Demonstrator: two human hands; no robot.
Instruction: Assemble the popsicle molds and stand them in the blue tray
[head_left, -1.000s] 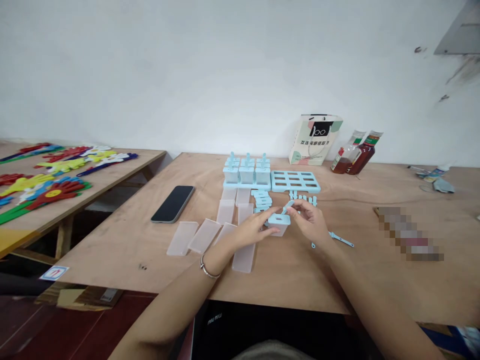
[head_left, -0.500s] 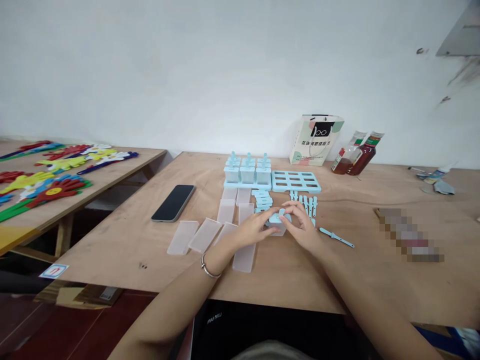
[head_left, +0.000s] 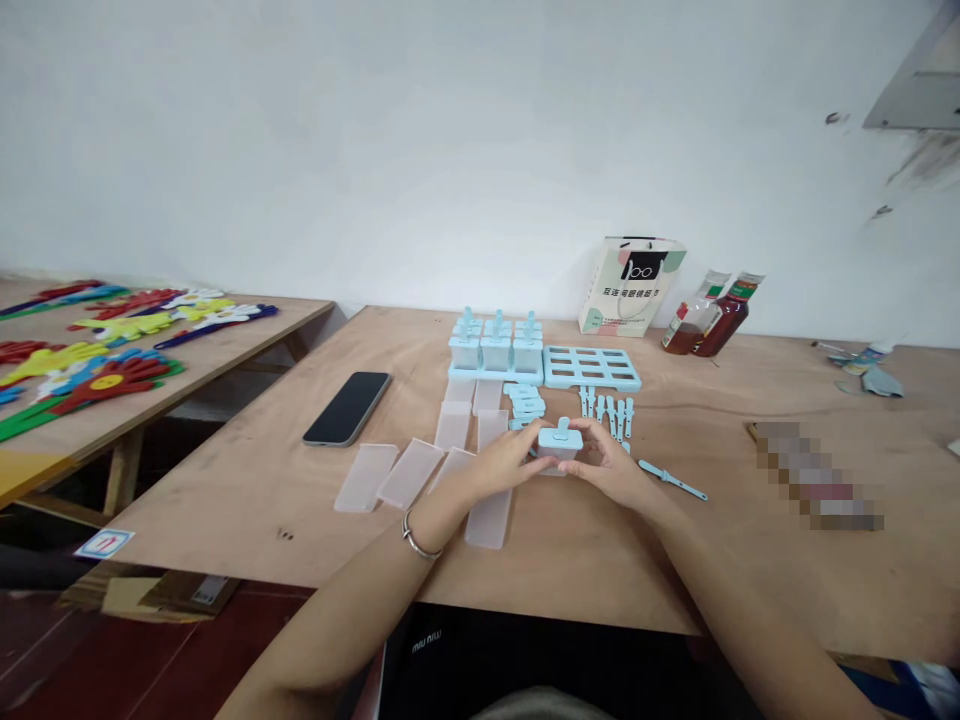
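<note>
Both my hands hold one ice-lolly mould (head_left: 559, 446), a frosted cup with a light blue lid and a blue stick handle poking up from it. My left hand (head_left: 504, 464) grips its left side and my right hand (head_left: 611, 463) grips its right side, fingers curled round it just above the wooden table (head_left: 600, 540). Behind the hands stand a blue tray (head_left: 496, 350) with several assembled moulds and an empty blue tray (head_left: 591, 366). Loose blue sticks (head_left: 607, 409) and blue lids (head_left: 524, 402) lie between the trays and my hands.
Several frosted cups (head_left: 409, 471) lie flat left of my hands, beside a black phone (head_left: 347, 407). One blue stick (head_left: 672, 480) lies to the right. A paper bag (head_left: 631, 284) and two bottles (head_left: 712, 312) stand by the wall. Coloured hand-shaped clappers (head_left: 105, 350) cover the left table.
The open lid now has a blue stick pushed down into it. My right hand moved from above the mould to its right side, and both hands now hold it upright.
</note>
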